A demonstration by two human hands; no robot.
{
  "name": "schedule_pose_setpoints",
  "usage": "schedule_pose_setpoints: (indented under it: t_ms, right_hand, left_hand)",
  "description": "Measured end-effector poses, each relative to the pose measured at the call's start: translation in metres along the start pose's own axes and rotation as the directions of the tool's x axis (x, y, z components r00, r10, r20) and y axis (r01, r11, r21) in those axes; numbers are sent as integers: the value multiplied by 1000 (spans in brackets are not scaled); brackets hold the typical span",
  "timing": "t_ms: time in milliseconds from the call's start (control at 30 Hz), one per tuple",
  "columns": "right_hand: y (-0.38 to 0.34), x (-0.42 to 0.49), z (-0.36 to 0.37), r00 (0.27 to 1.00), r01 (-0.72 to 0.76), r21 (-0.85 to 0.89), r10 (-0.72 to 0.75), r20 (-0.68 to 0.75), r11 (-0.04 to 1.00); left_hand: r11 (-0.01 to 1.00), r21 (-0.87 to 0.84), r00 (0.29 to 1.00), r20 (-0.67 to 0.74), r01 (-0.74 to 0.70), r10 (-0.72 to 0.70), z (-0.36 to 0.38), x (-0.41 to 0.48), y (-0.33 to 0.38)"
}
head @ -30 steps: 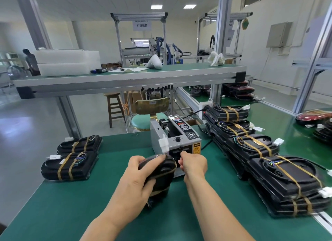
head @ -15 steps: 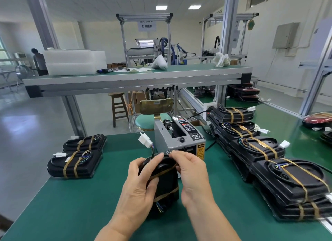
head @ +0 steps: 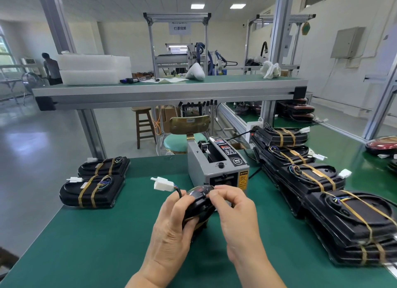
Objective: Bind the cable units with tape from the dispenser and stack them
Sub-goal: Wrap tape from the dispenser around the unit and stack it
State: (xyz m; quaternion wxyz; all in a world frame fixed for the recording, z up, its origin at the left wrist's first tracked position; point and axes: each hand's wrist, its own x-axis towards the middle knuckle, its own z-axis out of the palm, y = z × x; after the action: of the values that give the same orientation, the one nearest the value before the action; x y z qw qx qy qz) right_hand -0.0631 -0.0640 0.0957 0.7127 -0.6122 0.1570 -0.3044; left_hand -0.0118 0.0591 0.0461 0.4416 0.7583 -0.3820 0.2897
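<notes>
The left hand (head: 171,229) gripped the cable unit (head: 198,205), the right hand (head: 236,214) pinched its top edge; uneven pressing might have wrinkled the tape (head: 200,222).

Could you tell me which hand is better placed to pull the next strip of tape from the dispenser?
Probably the right. The right hand only pinches at the top of the cable unit, directly in front of the dispenser, while the left hand grips the unit's body.
</notes>
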Motion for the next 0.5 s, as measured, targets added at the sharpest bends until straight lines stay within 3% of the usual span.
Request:
schedule_pose_setpoints:
  t_ms: [500]
  right_hand:
    - [0, -2, -4, 997, 82, -38, -81, 19, 996]
  left_hand:
    - [999, 2, 998, 40, -52, 52, -2, 2, 8]
